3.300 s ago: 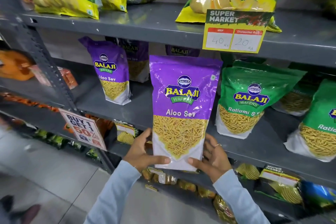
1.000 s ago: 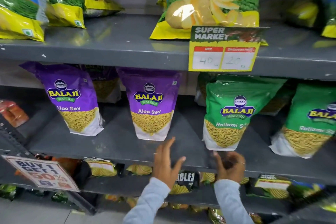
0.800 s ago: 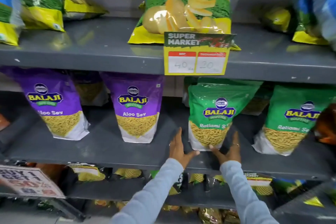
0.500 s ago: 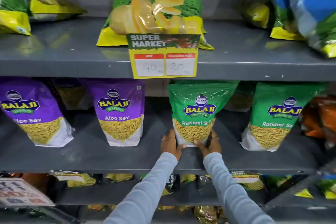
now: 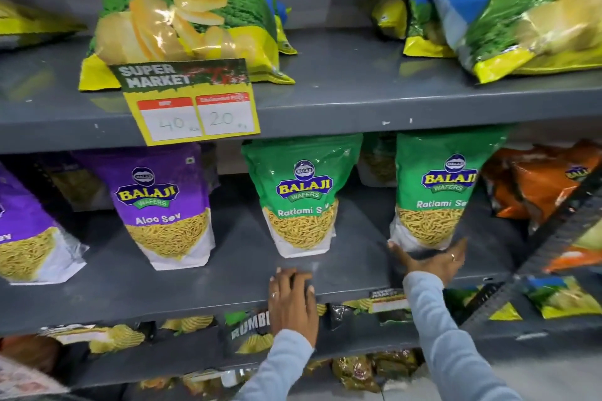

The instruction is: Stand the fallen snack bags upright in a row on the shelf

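Four Balaji Wafers pouches stand in a row on the grey middle shelf (image 5: 123, 283), thin yellow sev showing through their windows. The purple one (image 5: 164, 205) left of centre reads "Aloo Sev"; the centre green pouch (image 5: 301, 195) and the right green pouch (image 5: 436, 192) read "Ratlami". The right hand (image 5: 430, 262), fingers spread, cups that right pouch's base. The left hand (image 5: 293, 299) lies flat on the shelf edge, fingers together. Above hangs a "SUPER MARKET" tag (image 5: 189, 101) marked 40 and 20.
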Motion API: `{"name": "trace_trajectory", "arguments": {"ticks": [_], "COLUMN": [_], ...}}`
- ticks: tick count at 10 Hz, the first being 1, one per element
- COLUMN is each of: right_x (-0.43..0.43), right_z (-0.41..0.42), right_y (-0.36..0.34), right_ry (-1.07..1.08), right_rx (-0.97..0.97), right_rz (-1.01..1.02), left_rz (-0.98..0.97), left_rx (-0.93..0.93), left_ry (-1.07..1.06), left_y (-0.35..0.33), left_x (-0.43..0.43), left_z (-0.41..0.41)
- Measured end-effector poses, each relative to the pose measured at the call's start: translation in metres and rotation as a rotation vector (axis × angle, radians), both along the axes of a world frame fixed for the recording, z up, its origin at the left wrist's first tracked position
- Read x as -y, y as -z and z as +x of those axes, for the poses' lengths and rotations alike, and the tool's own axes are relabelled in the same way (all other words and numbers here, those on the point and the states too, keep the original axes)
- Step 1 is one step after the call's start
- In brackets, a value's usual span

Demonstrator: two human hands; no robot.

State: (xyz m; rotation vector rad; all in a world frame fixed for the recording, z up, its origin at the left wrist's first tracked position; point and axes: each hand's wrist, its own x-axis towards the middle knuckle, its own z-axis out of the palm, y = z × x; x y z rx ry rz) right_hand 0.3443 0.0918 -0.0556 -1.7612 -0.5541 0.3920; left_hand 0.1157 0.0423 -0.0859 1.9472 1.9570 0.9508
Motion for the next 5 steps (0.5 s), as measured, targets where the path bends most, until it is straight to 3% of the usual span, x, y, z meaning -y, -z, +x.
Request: {"name": "trace_trajectory", "arguments": {"ticks": [1,2,3,4,5], "right_x": [-0.018,-0.023,-0.023,-0.021,0.001], "right_z": [0.027,0.030,0.027,0.025,0.004], "right_y": [-0.008,-0.014,-0.015,-0.018,-0.019], "right_ry": [-0.257,-0.254,-0.196,-0.181,-0.114], "right_rx": [-0.160,-0.476,-0.541,-0.533,-0.150], "right_rz": [0.070,0.306,0.302,0.168,-0.075], "left_rz": [0.005,-0.007,-0.093,-0.218,-0.275], "left_rx": [-0.140,-0.229,-0.260,-0.343,-0.459], "left_ry": [0.013,0.074,0.143,0.238,0.324], "left_y": [0.006,0.009,0.002,-0.007,-0.015], "left_x": [-0.003,-0.001,-0.002,-0.001,-0.001], "left_z": [-0.003,-0.009,-0.015,-0.020,-0.027]}}
